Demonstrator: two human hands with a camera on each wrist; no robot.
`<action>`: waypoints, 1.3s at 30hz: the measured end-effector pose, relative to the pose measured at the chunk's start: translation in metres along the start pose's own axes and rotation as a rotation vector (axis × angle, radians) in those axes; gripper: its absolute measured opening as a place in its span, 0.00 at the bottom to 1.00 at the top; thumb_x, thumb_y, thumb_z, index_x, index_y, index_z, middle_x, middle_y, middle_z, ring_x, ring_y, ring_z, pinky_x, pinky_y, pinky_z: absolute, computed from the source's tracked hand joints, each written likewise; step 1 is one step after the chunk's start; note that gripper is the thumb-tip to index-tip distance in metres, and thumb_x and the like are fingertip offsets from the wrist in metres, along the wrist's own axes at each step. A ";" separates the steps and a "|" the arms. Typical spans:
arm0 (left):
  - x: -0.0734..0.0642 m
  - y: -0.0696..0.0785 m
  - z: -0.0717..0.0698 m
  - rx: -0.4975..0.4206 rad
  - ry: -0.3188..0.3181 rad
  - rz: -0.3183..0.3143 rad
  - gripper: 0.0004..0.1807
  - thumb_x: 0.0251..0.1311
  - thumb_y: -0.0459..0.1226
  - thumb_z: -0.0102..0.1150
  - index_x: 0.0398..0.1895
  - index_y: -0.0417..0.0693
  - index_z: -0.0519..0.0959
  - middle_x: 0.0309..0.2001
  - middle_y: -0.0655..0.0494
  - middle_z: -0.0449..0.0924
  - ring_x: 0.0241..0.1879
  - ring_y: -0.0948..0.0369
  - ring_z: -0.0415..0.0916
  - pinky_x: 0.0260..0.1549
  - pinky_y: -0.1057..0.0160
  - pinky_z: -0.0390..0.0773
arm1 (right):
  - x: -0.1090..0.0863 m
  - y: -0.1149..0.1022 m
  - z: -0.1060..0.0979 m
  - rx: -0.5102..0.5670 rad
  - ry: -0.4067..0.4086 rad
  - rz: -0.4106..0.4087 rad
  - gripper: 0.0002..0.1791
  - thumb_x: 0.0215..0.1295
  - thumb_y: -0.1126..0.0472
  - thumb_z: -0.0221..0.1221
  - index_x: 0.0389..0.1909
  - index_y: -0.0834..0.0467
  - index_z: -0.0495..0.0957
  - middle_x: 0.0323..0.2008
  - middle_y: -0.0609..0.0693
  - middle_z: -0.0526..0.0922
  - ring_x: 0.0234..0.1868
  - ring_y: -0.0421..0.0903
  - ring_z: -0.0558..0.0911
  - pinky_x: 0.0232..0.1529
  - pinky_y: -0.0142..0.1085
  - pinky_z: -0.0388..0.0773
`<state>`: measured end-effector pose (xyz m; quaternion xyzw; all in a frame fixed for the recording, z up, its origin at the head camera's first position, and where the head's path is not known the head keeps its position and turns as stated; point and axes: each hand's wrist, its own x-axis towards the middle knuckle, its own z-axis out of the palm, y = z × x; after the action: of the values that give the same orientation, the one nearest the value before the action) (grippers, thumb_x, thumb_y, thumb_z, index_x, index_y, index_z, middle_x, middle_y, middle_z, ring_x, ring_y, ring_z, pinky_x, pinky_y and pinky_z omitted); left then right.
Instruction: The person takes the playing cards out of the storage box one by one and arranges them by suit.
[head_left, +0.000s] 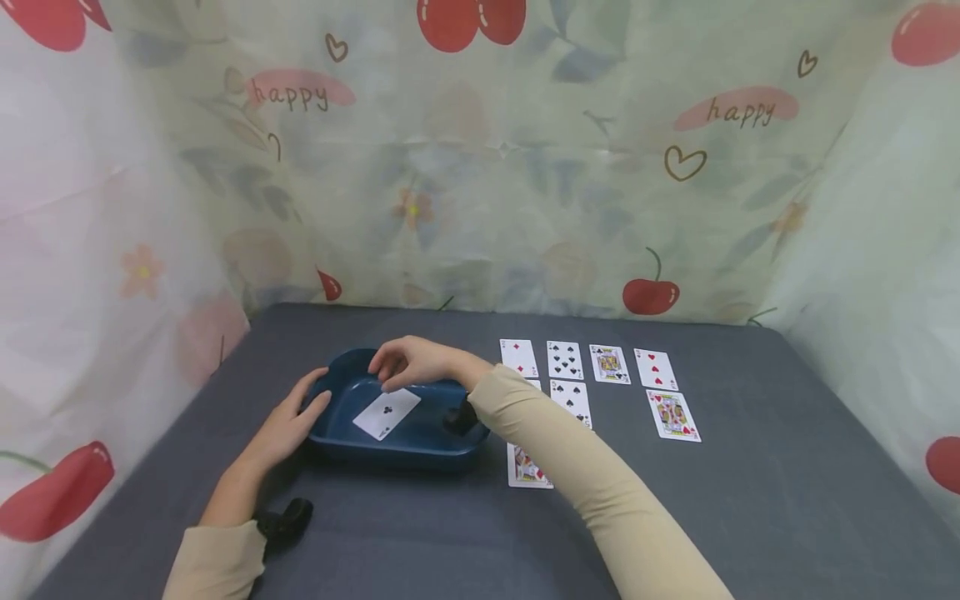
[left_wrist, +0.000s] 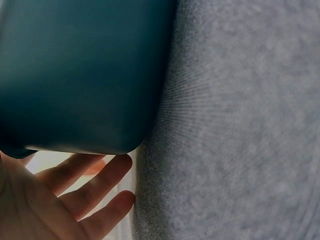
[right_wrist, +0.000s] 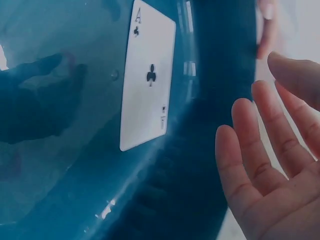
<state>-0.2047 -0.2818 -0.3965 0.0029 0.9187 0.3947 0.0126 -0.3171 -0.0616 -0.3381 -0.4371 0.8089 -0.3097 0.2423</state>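
Note:
A dark blue tray with raised walls stands on the cloth, left of centre. Inside it lies an ace of clubs, face up; the right wrist view shows the same ace by the tray wall. My left hand rests at the tray's left end, thumb and fingertips at the rim; in the left wrist view its fingers extend along the outer wall. Over the tray's far side hovers my right hand, fingers loosely bent; nothing shows between its fingers in the right wrist view.
To the right of the tray, several face-up playing cards lie in rows, among them a three of hearts and a king of hearts. My right sleeve covers part of the lower cards. A printed curtain hangs behind the table.

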 end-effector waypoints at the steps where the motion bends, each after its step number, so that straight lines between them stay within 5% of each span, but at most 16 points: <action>1: 0.001 0.000 0.000 0.002 -0.001 -0.003 0.34 0.70 0.53 0.35 0.73 0.49 0.45 0.72 0.33 0.43 0.69 0.33 0.44 0.61 0.32 0.52 | 0.002 0.000 0.002 -0.003 -0.006 0.006 0.19 0.61 0.65 0.60 0.54 0.62 0.74 0.46 0.56 0.81 0.46 0.45 0.80 0.49 0.29 0.77; 23: 0.000 0.000 0.000 -0.004 -0.018 -0.025 0.34 0.70 0.55 0.33 0.73 0.51 0.44 0.72 0.32 0.42 0.69 0.33 0.43 0.60 0.30 0.52 | 0.031 0.006 0.026 -0.085 -0.099 0.110 0.30 0.56 0.66 0.64 0.61 0.56 0.68 0.63 0.49 0.71 0.67 0.47 0.67 0.67 0.40 0.64; 31: -0.001 -0.001 0.000 -0.010 -0.011 -0.018 0.34 0.70 0.55 0.33 0.73 0.51 0.44 0.72 0.33 0.41 0.70 0.33 0.43 0.60 0.30 0.51 | 0.032 0.011 0.034 -0.218 -0.121 0.174 0.35 0.49 0.66 0.68 0.61 0.52 0.69 0.64 0.48 0.70 0.63 0.43 0.69 0.62 0.33 0.67; 39: -0.002 0.001 0.001 -0.003 -0.006 -0.028 0.33 0.71 0.53 0.34 0.73 0.52 0.45 0.72 0.33 0.42 0.70 0.34 0.44 0.61 0.31 0.51 | 0.032 0.011 0.037 -0.286 -0.108 0.202 0.29 0.47 0.61 0.71 0.53 0.52 0.73 0.51 0.50 0.76 0.49 0.43 0.74 0.48 0.31 0.74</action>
<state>-0.2022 -0.2805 -0.3961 -0.0087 0.9181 0.3958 0.0207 -0.3147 -0.0954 -0.3757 -0.3998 0.8703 -0.1416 0.2504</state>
